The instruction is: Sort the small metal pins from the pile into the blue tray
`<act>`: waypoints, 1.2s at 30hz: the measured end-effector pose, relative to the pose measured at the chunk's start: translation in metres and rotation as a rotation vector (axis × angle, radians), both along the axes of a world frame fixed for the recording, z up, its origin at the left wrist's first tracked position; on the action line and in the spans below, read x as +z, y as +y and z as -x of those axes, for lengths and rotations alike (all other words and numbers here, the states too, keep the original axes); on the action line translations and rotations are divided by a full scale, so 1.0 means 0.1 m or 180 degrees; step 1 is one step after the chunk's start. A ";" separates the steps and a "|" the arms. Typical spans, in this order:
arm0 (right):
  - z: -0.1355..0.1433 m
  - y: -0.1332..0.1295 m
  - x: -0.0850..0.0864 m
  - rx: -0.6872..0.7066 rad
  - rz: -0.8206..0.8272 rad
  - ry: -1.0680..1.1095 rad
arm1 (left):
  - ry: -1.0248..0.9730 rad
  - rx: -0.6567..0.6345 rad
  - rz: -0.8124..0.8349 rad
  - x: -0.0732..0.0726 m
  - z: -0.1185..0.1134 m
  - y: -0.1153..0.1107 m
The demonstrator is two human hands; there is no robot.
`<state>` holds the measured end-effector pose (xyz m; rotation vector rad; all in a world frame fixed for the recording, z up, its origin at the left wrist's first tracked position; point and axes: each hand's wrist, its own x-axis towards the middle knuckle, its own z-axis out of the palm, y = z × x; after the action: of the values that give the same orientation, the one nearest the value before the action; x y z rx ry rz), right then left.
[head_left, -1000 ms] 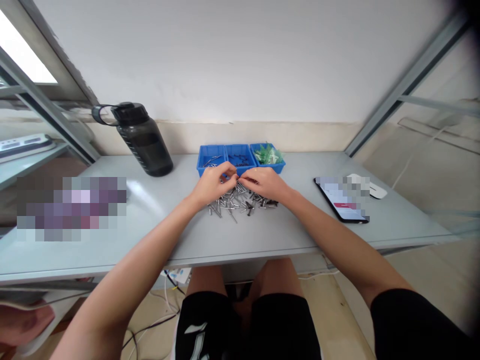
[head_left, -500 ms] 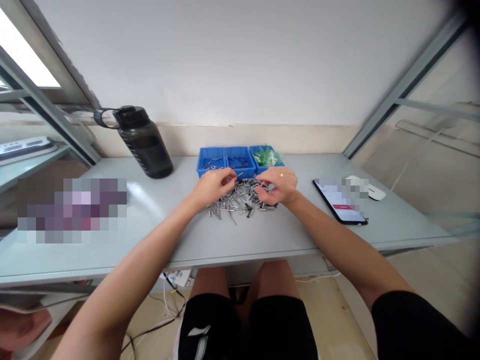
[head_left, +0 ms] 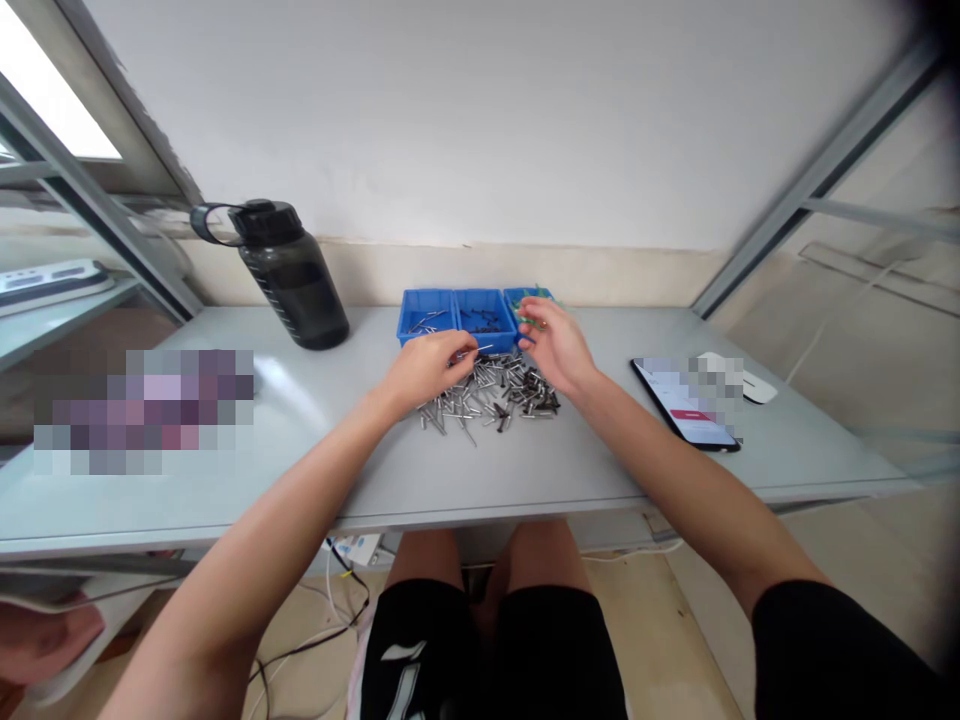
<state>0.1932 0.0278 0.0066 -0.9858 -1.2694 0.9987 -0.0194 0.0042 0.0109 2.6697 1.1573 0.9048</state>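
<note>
Metal pins sorted at the blue trays
A thin pin (head_left: 480, 349) is pinched in the left hand (head_left: 426, 366) above the pile (head_left: 487, 392); the right hand (head_left: 553, 340), fingers loosely curled, is held at the green-parts tray (head_left: 525, 297).

A thin silver pin (head_left: 480, 349) sticks out level from the left hand's fingertips, just behind the pile (head_left: 489, 391). The pile is a loose heap of short silver and dark metal pins. Behind it stand three blue bins (head_left: 457, 316) in a row; a green piece (head_left: 527, 322) shows at the right bin.
</note>
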 end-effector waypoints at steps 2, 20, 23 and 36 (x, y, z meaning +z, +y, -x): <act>-0.06 0.04 0.00 -0.0207 0.0009 0.0606 | 0.0009 0.0008 -0.0011 0.00 0.00 0.00; 0.07 -0.25 -0.05 0.0213 -0.2410 -0.2857 | -0.0042 -0.0081 -0.0253 -0.06 0.01 0.06; 0.05 -0.18 -0.08 0.0091 -0.2188 -0.2983 | -0.0009 -0.0090 -0.0314 -0.05 0.01 0.07; -0.02 -0.12 -0.07 0.0354 -0.1786 -0.3400 | -0.0035 0.0041 -0.0197 -0.05 0.02 0.08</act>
<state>0.1948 0.0159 -0.0004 -1.0094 -2.3291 0.0714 -0.0213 0.0119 0.0061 2.7049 1.1644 0.9720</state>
